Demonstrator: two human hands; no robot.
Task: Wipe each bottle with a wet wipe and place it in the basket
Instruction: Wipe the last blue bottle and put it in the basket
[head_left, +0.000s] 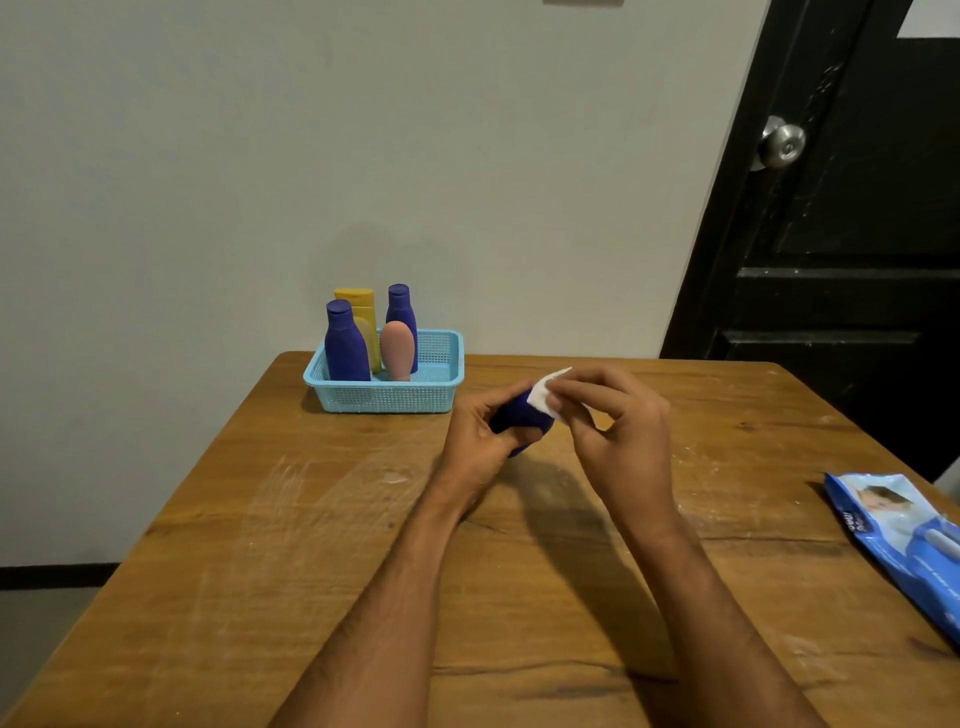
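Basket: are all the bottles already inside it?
No, the left hand holds a blue bottle outside the basket, with the right hand pressing a wipe on it.

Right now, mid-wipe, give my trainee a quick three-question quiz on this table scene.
1. How many bottles stand in the light blue basket?
2. True or false: the left hand grips the dark blue bottle while the right hand pinches the white wet wipe against it.
3. Where does the blue wet wipe pack lie? A) inside the basket B) at the wooden table's right edge C) under the left forearm

Key: 1) four: two dark blue, one yellow, one pink. 2) true. 3) B.
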